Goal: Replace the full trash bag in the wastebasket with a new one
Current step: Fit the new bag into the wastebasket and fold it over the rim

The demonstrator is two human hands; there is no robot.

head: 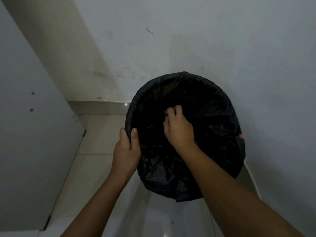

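A dim corner of a room, seen from above: a pale wall (222, 40) rises behind, scuffed with faint marks, and a light tiled floor (95, 159) runs beneath, with a low skirting strip where the two meet. Along the left edge stands a flat white panel (29, 117) with a few small dark dots on it, possibly the side of a cabinet. Against the wall, on the floor, stands a round wastebasket (240, 139), almost wholly hidden by a black trash bag (213, 103) that lines it and folds over its rim all the way round; only a small reddish patch shows at the right side. The bag's plastic is crumpled and glossy inside the opening, and the inside is too dark to make out any contents. The person's left hand (127, 151) grips the near left part of the rim, thumb inside and fingers curled over the outside of the bag's folded edge. The right hand (179, 129) reaches down into the middle of the opening, its fingers curled and pinching a bunch of the black plastic. Both bare forearms enter from the bottom of the view.
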